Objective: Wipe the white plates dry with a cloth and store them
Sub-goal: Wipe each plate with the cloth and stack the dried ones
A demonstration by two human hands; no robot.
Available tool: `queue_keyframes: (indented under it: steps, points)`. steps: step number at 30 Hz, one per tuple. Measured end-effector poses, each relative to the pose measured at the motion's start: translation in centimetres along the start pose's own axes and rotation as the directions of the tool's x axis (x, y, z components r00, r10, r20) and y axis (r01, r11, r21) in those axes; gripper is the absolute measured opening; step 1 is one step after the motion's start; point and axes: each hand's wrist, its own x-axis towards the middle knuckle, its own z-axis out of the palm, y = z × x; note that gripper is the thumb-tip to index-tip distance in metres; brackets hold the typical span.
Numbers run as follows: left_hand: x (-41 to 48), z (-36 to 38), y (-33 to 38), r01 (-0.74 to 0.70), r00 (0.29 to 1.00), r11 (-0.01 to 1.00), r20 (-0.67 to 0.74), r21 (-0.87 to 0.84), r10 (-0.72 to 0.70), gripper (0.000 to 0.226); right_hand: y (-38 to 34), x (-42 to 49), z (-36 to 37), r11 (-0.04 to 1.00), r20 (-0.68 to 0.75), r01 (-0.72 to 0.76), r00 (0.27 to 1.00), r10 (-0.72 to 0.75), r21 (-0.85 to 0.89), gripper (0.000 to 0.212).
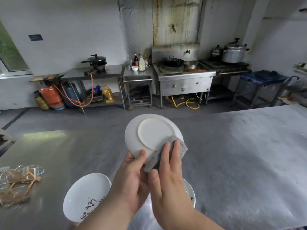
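I hold a white plate [149, 133] up over the steel table, its underside and foot ring facing me. My left hand [132, 178] grips the plate's lower rim, thumb on the near face. My right hand [167, 173] presses a grey knitted cloth [169, 151] against the plate's lower right edge, fingers straight over the cloth and thumb beside it. Below my arms two more white plates lie on the table: one with black painted marks [84, 196] at the left, another [190, 191] mostly hidden behind my right wrist.
The steel table [240, 155] stretches wide to the right. Glass pieces with wooden holders [18, 181] lie near its left edge. Across the floor stand a wok stove [182, 73], steel counters with bottles and pots, and gas cylinders [53, 97].
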Motion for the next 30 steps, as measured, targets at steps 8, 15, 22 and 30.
queue_keyframes:
  steps: [8,15,22,30]
  points:
    - [0.2,-1.4,-2.1,0.123,0.989,0.989,0.076,0.076,-0.129,0.033,7.8,6.7,-8.5,0.971,0.0,-0.186,0.982,0.188,0.148,0.041]
    - [0.3,-4.9,-4.5,0.35,0.933,0.907,-0.171,0.236,-0.316,0.041,15.2,5.9,-13.3,0.932,0.323,-0.255,0.886,0.332,-0.258,0.042]
    - [1.7,-7.0,-8.6,0.624,0.768,0.417,-0.42,0.66,-0.484,0.026,22.9,2.9,-9.5,0.82,0.472,-0.532,0.678,0.563,-0.213,0.031]
    - [4.2,-9.7,-12.7,0.5,0.81,0.008,-0.465,0.866,-0.358,0.02,27.9,2.2,-6.9,0.612,0.417,-0.787,0.534,0.735,-0.071,0.064]
